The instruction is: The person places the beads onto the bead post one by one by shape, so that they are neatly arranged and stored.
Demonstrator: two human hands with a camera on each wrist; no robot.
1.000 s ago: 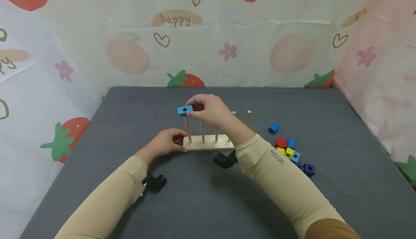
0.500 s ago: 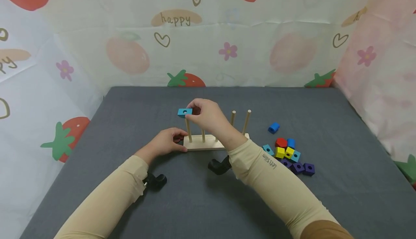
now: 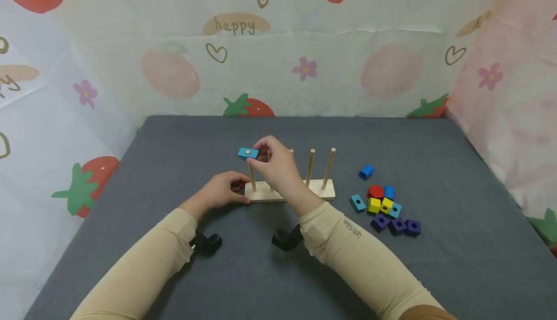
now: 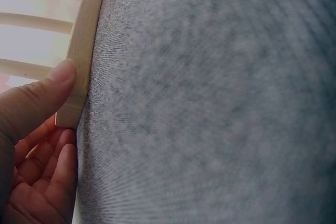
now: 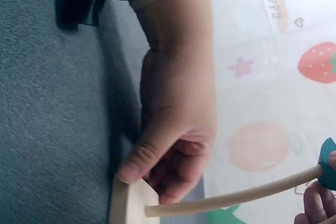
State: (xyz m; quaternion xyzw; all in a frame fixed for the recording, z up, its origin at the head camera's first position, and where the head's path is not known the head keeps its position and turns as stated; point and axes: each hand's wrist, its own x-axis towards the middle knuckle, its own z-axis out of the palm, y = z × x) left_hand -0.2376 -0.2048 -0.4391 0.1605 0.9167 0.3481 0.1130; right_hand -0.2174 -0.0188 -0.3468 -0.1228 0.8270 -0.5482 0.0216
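Observation:
A light blue block [image 3: 241,152] with a hole sits at the top of the leftmost peg [image 3: 252,177], whose pale end shows in the hole. My right hand [image 3: 278,165] pinches this block from the right between thumb and fingers. In the right wrist view the block [image 5: 325,163] surrounds the peg's tip. My left hand [image 3: 217,190] grips the left end of the wooden peg stand [image 3: 321,192]. Seen from the left wrist, the thumb lies on the stand's base [image 4: 85,51], with curled fingers at its end. Part of the stand is hidden behind my right hand.
Right of the stand lie several loose blocks: a light blue block [image 3: 358,202], a red block [image 3: 375,192], yellow blocks [image 3: 373,205] and purple blocks [image 3: 412,227]. A blue cylinder [image 3: 366,171] lies farther back. Other upright pegs [image 3: 329,167] rise beside my right hand.
My right hand has moved slightly down with the light blue block, and the peg's end now shows in its hole. The right forearm has shifted left, uncovering loose blocks. The left hand stays put.

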